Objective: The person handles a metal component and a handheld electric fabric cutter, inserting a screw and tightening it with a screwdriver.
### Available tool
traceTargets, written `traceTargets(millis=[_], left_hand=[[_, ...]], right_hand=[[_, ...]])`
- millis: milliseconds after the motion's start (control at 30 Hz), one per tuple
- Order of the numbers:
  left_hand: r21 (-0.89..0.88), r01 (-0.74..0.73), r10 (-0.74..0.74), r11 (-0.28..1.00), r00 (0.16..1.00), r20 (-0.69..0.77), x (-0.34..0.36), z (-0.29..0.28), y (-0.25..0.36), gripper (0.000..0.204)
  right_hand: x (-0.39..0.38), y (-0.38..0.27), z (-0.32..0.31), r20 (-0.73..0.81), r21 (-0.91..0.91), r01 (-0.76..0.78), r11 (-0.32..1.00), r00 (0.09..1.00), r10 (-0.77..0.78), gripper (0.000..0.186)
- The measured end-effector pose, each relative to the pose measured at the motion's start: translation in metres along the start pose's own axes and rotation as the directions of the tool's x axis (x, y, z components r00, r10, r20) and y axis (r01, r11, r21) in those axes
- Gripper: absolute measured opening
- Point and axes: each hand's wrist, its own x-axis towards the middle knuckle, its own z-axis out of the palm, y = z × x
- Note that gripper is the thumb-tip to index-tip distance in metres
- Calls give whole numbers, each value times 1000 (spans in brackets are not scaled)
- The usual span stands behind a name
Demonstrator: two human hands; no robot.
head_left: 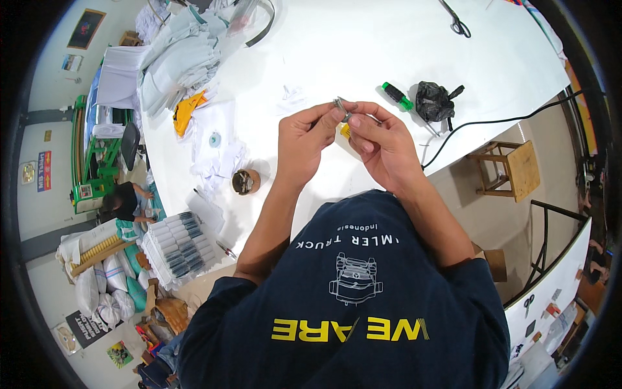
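Note:
Above the white table, my left hand [308, 137] and my right hand [383, 141] meet with their fingertips closed on a small grey metal part [342, 109]. Fingers cover much of it, so its kind does not show. Just below, a yellow object [345, 130] shows between the hands, partly hidden by my right fingers; whether it is held or lies on the table I cannot tell. To the right of my right hand lie a green-and-black screwdriver [397, 96] and a knotted black plastic bag [435, 101].
A brown round container [245, 182] stands on the table [311, 52] at left, near white cloths and an orange cloth [188, 111]. Black scissors [460, 27] lie at the far right. A black cable [492, 121] crosses the right edge, by a wooden stool [512, 170]. Someone sits far left.

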Motion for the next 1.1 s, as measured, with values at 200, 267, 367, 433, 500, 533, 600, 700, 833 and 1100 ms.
traceTargets(millis=[200, 267, 367, 433, 500, 533, 600, 700, 833, 1100], left_hand=[[145, -15, 14, 989, 1000, 9, -6, -2, 8, 25], [148, -13, 9, 989, 1000, 26, -8, -6, 1, 25], [225, 8, -12, 974, 1000, 17, -11, -11, -10, 26], [322, -38, 34, 946, 999, 18, -12, -12, -13, 26], [382, -77, 73, 921, 997, 27, -12, -13, -14, 26], [396, -95, 89, 913, 995, 35, -11, -13, -14, 26], [442, -134, 131, 887, 991, 38, -12, -13, -13, 26], [537, -186, 187, 823, 981, 54, -15, -11, -6, 26], [607, -194, 150, 770, 981, 123, -16, -15, 3, 27], [538, -209, 153, 816, 977, 148, -16, -21, -12, 32]], right_hand=[[0, -2, -7, 107, 102, -97, 990, 991, 86, 28], [5, 3, -16, 110, 95, -114, 989, 988, 103, 28], [7, 6, -24, 99, 107, -156, 982, 984, 145, 28], [8, 9, -26, 85, 101, -167, 981, 984, 159, 29], [9, 13, -27, 71, 71, -162, 984, 985, 157, 30], [9, 14, -26, 65, 53, -152, 987, 987, 148, 30], [9, 14, -24, 54, 14, -131, 991, 990, 130, 30], [8, 12, -26, 51, -83, -156, 984, 986, 160, 32], [7, 6, -27, 49, -173, -219, 960, 972, 231, 36], [7, 3, -29, 62, -281, -256, 925, 957, 284, 26]])
